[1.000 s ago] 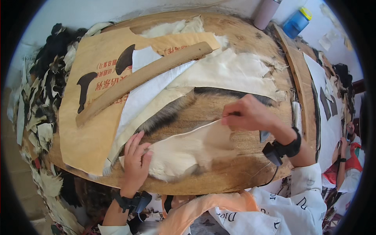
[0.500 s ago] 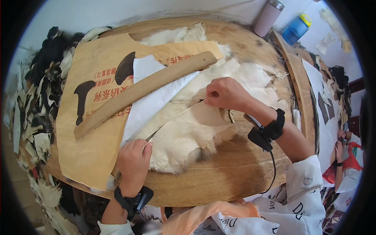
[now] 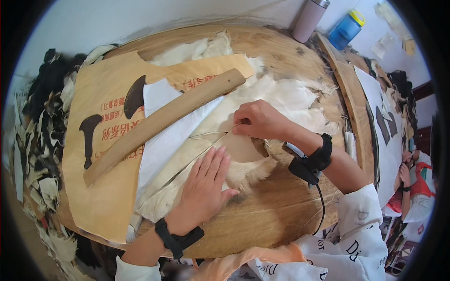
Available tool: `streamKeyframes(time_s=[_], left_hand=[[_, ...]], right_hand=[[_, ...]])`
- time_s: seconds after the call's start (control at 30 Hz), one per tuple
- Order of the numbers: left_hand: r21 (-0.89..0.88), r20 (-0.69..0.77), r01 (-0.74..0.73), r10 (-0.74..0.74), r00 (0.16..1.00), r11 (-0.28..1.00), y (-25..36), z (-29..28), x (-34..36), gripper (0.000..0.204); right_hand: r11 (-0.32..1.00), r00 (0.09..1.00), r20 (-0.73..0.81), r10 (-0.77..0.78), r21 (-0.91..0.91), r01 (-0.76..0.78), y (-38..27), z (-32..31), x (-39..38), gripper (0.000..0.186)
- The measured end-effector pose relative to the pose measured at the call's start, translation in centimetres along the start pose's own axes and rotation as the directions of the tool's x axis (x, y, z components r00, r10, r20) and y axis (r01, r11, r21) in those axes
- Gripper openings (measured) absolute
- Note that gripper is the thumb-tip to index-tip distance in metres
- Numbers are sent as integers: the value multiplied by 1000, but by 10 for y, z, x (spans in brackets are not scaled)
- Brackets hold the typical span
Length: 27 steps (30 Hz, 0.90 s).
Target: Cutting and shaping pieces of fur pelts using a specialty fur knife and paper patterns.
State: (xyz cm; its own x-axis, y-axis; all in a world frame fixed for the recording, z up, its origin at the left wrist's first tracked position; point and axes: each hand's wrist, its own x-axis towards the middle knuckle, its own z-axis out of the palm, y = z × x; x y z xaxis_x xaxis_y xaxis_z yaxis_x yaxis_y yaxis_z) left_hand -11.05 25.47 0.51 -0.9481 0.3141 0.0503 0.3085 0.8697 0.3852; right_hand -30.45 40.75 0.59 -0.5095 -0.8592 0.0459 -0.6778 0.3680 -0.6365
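Note:
Cream fur pelts (image 3: 276, 107) lie on the wooden work table, skin side largely up, with fur along their edges. A dark seam line (image 3: 187, 167) runs between two pieces toward my right hand. My left hand (image 3: 206, 180) lies flat on the near pelt piece, fingers stretched along the seam and thumb apart. At the seam's far end my right hand (image 3: 258, 121) is closed in a pinch. A thin thread (image 3: 206, 134) runs by its fingertips; what they pinch is hidden. Just right of the fingertips, the near piece shows a tan, shaded area.
A wooden bar (image 3: 164, 126) lies across a yellow paper pattern (image 3: 89, 196) and white sheet. Two dark curved blades (image 3: 136, 97) rest there. Fur scraps (image 3: 42, 150) pile at left. A pink flask (image 3: 310, 21) and blue bottle (image 3: 346, 30) stand behind; another person's hands (image 3: 407, 168) show at right.
My left hand has let go of the seam's near end and moved right and up, now flat on the pelt. My right hand stays pinched. The whole view has shifted slightly.

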Motion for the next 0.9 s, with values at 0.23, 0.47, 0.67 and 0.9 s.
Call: streamKeyframes(time_s=[0.23,0.47,0.67,0.9], left_hand=[[-50,10,-15,16,1000,999,-4,0,7,69],[-143,-27,20,-24,999,989,-10,-4,3,62],[-99,-399,318,-330,856,943,-26,-34,-13,38],[-546,-282,607,-809,516,577,-75,-38,-43,39]], right_hand=[[993,993,32,116,-8,-116,1,-7,3,19],[993,989,-140,35,-107,-51,-15,-27,19,20],[964,977,-159,-145,-244,104,7,-19,52,35],[923,955,-136,-262,-324,207,22,9,69,50]])
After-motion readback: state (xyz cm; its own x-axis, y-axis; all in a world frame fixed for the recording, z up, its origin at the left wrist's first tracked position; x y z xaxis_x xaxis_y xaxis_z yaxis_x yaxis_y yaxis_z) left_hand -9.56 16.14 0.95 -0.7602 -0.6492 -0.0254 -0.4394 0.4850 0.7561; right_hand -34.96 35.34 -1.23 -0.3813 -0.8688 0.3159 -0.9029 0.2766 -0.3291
